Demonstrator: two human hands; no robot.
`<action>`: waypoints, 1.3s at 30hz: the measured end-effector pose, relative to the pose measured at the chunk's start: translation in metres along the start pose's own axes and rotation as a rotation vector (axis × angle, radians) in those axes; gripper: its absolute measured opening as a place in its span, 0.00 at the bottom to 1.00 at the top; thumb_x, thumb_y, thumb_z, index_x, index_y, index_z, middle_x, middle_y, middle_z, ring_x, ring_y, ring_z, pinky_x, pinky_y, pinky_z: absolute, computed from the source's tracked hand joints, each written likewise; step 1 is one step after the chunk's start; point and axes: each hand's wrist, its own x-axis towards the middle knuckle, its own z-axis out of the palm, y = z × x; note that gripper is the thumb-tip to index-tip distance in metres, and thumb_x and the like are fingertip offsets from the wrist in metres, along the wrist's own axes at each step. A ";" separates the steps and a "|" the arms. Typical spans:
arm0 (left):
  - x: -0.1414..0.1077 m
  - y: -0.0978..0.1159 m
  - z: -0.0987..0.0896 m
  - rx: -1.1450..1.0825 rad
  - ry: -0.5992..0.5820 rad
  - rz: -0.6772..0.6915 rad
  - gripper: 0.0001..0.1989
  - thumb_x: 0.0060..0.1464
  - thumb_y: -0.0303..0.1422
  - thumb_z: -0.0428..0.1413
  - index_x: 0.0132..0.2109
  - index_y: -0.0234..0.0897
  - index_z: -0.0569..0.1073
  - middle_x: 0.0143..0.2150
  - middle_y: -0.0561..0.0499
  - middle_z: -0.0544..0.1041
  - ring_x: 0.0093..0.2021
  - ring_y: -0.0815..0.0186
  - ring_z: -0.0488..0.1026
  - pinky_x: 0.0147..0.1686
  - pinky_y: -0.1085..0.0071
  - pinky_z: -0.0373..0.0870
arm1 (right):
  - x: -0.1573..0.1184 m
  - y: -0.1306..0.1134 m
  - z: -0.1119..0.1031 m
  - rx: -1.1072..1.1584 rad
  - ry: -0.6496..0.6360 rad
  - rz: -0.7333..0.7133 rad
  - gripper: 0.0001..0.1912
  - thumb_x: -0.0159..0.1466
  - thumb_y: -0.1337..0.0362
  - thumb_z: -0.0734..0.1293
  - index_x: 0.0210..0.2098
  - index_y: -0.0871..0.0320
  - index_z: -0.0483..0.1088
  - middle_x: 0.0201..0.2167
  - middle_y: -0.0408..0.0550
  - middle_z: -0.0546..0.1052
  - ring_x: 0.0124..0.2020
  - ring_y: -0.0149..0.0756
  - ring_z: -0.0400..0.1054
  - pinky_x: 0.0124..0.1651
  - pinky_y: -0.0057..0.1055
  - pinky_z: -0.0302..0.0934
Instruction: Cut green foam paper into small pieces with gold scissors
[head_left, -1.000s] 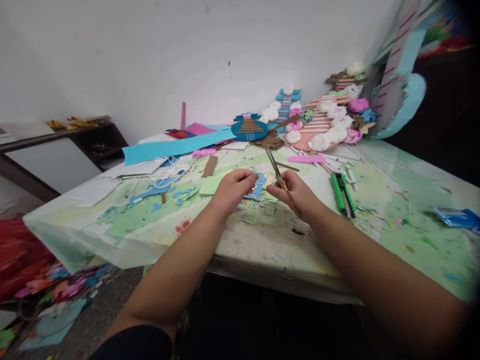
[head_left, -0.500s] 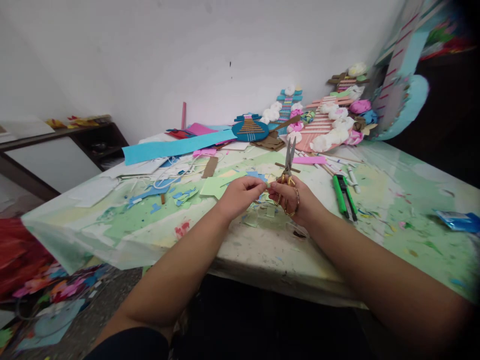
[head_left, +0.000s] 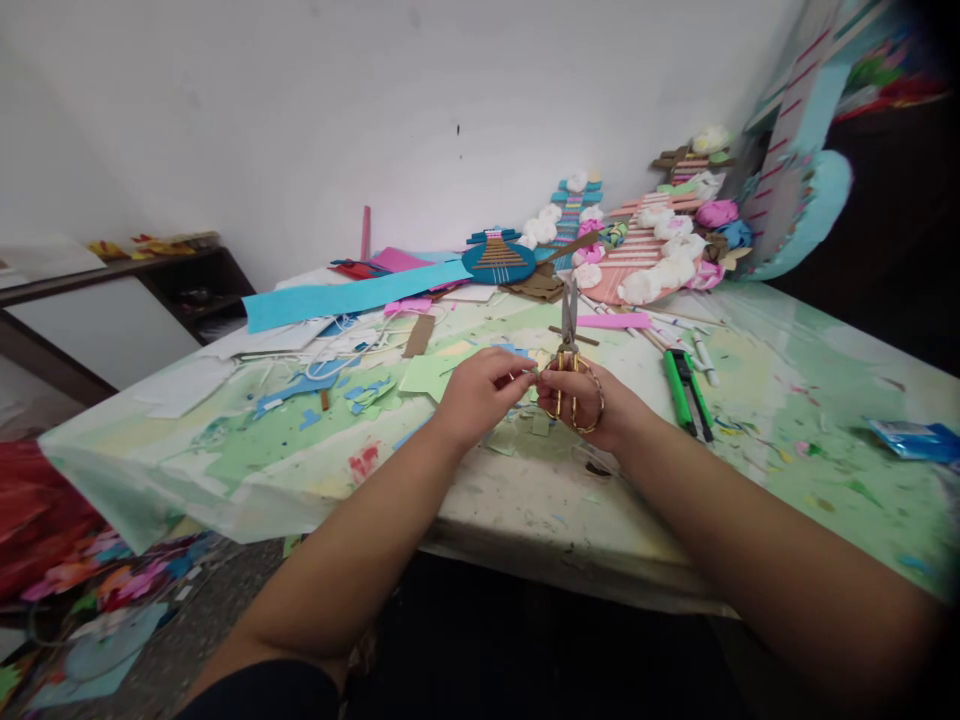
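Note:
My right hand (head_left: 589,393) has a pair of scissors (head_left: 570,345) with gold handles hooked in it, blades pointing up and away from me. Its thumb and finger meet the fingertips of my left hand (head_left: 480,393) over the table. Pinched where the fingertips come together is a tiny greenish scrap (head_left: 535,371), mostly hidden, probably paper. A pale green paper sheet (head_left: 431,374) lies just left of my left hand. Small paper offcuts (head_left: 504,440) are scattered beneath both hands.
A green utility knife (head_left: 686,394) rests right of my hands. Blue scraps (head_left: 371,393) and a long blue strip (head_left: 356,297) lie to the left. Decorated craft lutes (head_left: 499,258) stand along the wall. A blue packet (head_left: 915,440) sits far right.
The scissors have turned slightly in my right hand, with the blades now more upright and the handles facing me. Both hands stay together in nearly the same place.

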 end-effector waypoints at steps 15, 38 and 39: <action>-0.001 0.000 -0.001 0.083 0.000 0.139 0.11 0.47 0.32 0.48 0.36 0.36 0.72 0.30 0.50 0.72 0.31 0.71 0.65 0.32 0.74 0.62 | 0.001 0.000 -0.002 0.024 0.002 0.000 0.07 0.48 0.64 0.65 0.23 0.60 0.61 0.19 0.39 0.64 0.22 0.24 0.59 0.26 0.25 0.53; 0.000 0.007 -0.003 -0.216 -0.122 0.082 0.10 0.48 0.33 0.46 0.27 0.35 0.70 0.28 0.50 0.71 0.31 0.71 0.66 0.33 0.73 0.62 | 0.004 -0.001 -0.003 0.134 0.086 -0.031 0.06 0.48 0.69 0.64 0.21 0.59 0.59 0.16 0.37 0.62 0.19 0.23 0.57 0.22 0.23 0.49; 0.000 0.006 -0.002 -0.227 -0.116 0.046 0.10 0.47 0.34 0.47 0.27 0.35 0.70 0.27 0.51 0.70 0.30 0.71 0.66 0.32 0.73 0.62 | 0.004 -0.001 -0.003 0.120 0.094 -0.039 0.06 0.48 0.68 0.64 0.22 0.59 0.59 0.17 0.37 0.62 0.19 0.23 0.57 0.22 0.23 0.49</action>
